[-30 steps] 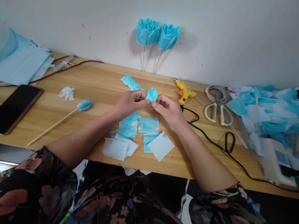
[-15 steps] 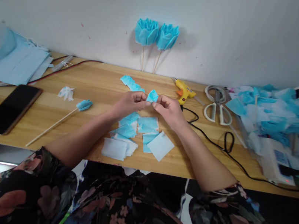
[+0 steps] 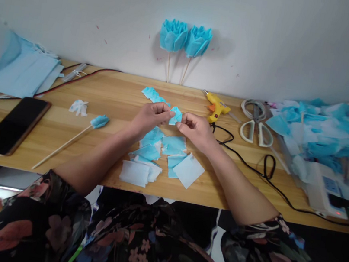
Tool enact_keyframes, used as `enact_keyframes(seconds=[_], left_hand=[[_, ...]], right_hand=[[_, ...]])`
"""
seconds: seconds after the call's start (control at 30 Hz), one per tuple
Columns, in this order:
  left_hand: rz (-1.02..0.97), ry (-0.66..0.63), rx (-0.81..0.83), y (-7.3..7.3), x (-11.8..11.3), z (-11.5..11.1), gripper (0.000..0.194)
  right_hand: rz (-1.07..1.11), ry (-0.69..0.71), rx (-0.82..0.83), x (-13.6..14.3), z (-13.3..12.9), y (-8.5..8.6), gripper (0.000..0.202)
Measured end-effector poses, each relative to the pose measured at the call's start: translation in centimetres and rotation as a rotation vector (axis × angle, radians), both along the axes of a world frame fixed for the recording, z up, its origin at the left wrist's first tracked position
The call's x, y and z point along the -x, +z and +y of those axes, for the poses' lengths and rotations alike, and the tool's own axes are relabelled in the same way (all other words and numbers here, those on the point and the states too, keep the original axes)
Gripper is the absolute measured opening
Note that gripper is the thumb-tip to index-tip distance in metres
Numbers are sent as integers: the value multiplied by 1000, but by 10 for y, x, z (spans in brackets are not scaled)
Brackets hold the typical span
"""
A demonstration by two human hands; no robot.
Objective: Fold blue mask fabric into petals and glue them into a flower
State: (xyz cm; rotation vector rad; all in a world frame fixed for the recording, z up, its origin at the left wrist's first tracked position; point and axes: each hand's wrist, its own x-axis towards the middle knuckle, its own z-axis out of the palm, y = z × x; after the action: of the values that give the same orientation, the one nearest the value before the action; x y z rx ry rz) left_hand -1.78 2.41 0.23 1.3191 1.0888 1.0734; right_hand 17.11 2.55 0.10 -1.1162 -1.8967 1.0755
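Note:
Between my fingertips is a small folded blue fabric petal, held above the middle of the table. My left hand pinches its left side, and my right hand grips its lower right edge. Just behind my left hand lies a row of folded blue petals, partly hidden by the fingers. Several cut blue and white fabric squares are spread below my hands. To the left rests a wooden stick with a blue bud on its tip.
Two blue fabric flowers on sticks lean against the wall. A yellow glue gun, white-handled scissors, a power strip and a heap of fabric scraps are to the right. Left are face masks and a phone.
The petal has turned slightly and shows a flatter face with a folded corner. My left fingers have shifted up along its side. The view has moved a little.

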Motion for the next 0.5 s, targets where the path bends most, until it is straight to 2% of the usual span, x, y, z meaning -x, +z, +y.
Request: enact_keyframes(seconds=[0.23, 0.4, 0.5], left_hand=[[-53, 17, 37, -3, -2, 0, 44], [-44, 26, 19, -5, -1, 2, 44], [-37, 45, 16, -6, 0, 5, 40]], right_hand=[[1, 17, -5, 0, 2, -2, 31], [77, 82, 126, -9, 6, -1, 23], [172, 137, 223, -14, 10, -1, 40]])
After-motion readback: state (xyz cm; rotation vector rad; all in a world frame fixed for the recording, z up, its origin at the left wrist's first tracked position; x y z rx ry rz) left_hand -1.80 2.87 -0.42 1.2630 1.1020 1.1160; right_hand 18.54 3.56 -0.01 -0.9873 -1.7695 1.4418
